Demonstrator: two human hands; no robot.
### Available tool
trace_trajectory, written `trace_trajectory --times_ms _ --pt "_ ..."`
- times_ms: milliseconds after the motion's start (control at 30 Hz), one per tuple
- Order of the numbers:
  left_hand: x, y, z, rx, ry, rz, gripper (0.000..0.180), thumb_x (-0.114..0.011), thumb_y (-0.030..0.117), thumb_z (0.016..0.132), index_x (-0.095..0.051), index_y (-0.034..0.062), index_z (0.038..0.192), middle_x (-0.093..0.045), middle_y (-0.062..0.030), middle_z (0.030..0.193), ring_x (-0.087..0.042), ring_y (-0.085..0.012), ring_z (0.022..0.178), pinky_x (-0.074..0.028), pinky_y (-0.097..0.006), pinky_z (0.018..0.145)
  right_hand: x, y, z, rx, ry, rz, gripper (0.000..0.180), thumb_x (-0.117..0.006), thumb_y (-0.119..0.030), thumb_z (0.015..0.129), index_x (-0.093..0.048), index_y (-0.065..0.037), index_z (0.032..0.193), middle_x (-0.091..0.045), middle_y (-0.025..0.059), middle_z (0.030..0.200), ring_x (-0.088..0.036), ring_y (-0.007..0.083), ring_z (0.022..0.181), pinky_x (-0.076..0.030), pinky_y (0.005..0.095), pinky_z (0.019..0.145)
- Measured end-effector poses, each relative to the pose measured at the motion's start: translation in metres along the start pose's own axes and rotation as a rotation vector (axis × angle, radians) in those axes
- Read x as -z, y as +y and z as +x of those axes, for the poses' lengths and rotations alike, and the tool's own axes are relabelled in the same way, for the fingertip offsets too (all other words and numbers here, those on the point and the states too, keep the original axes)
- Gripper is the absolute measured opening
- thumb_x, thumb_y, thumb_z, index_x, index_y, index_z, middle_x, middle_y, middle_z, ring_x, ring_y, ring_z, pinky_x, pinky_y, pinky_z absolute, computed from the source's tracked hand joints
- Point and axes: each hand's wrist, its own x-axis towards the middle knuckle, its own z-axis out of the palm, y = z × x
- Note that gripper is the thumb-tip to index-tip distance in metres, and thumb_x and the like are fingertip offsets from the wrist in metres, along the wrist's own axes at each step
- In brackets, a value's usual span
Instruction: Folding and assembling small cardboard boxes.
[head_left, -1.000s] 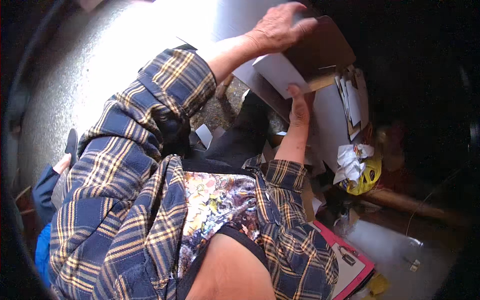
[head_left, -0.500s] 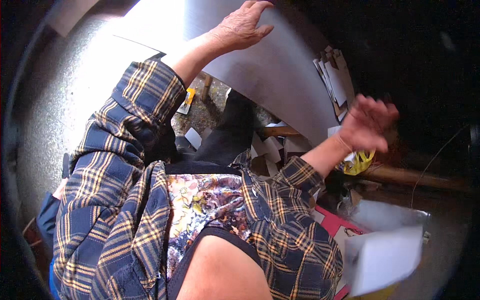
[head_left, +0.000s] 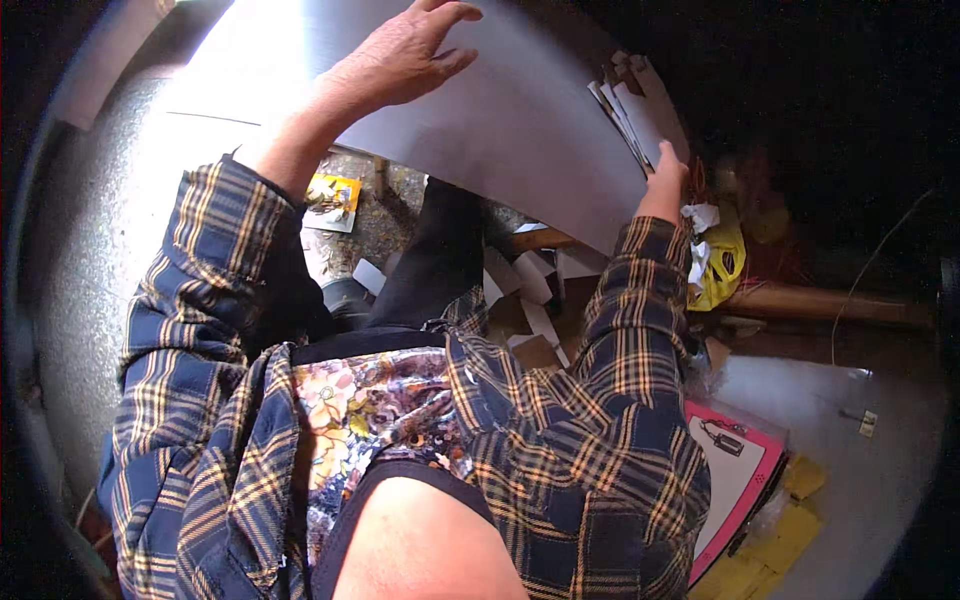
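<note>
My left hand [head_left: 400, 58] is over the grey tabletop [head_left: 480, 140] at the upper left of centre. Its thumb and fingers are apart, with nothing between them. My right hand [head_left: 665, 183] is at the near end of a stack of white and brown cardboard pieces [head_left: 645, 110], on the right side of the tabletop. One digit points up along the stack; the other fingers are hidden, so I cannot tell whether they grip a piece. Both arms are in dark plaid sleeves.
Right of my right hand is a yellow plastic bag [head_left: 725, 260] with white paper, near a wooden pole [head_left: 820, 303]. A pink-bordered board [head_left: 740, 450] lies at the lower right. Loose card pieces [head_left: 535, 280] and a yellow packet [head_left: 332, 200] lie below the tabletop.
My right hand has moved from beside the yellow bag, fingers spread, up to the cardboard stack. A blurred white sheet at the lower right is out of sight. The view has shifted.
</note>
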Motion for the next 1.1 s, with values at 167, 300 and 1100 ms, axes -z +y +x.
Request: trace_trajectory --times_ms 167,300,1100 --pt "0.006 -0.005 -0.01 0.026 -0.021 0.029 0.043 -0.061 0.022 0.087 -0.046 0.0048 0.123 -0.044 -0.0214 0.123 -0.057 -0.0356 0.096 -0.048 -0.041 0.083 -0.042 -0.064 -0.094 0.949 -0.113 -0.518 0.058 -0.065 -0.034 0.08 -0.051 -0.006 0.128 -0.053 0.0142 0.129 -0.052 0.0313 0.115 -0.043 0.0385 0.096" --pt "0.009 0.0 -0.006 0.114 -0.137 0.038 0.044 -0.06 0.021 0.088 -0.044 0.0052 0.125 -0.043 -0.0215 0.124 -0.057 -0.0357 0.098 -0.049 -0.04 0.084 -0.051 -0.076 -0.088 0.839 -0.248 -0.547 0.049 -0.065 -0.023 0.078 -0.054 -0.003 0.122 -0.058 0.0149 0.116 -0.057 0.029 0.103 -0.046 0.0367 0.089" --pt "0.011 -0.026 0.012 0.412 -0.12 -0.397 0.04 -0.053 0.018 0.083 -0.058 0.0057 0.12 -0.067 -0.0119 0.099 -0.064 -0.0212 0.085 -0.051 -0.036 0.081 -0.067 0.008 -0.259 0.055 -1.032 1.376 0.046 -0.06 0.001 0.071 -0.056 -0.003 0.117 -0.06 0.0103 0.113 -0.058 0.0231 0.103 -0.048 0.0359 0.088"
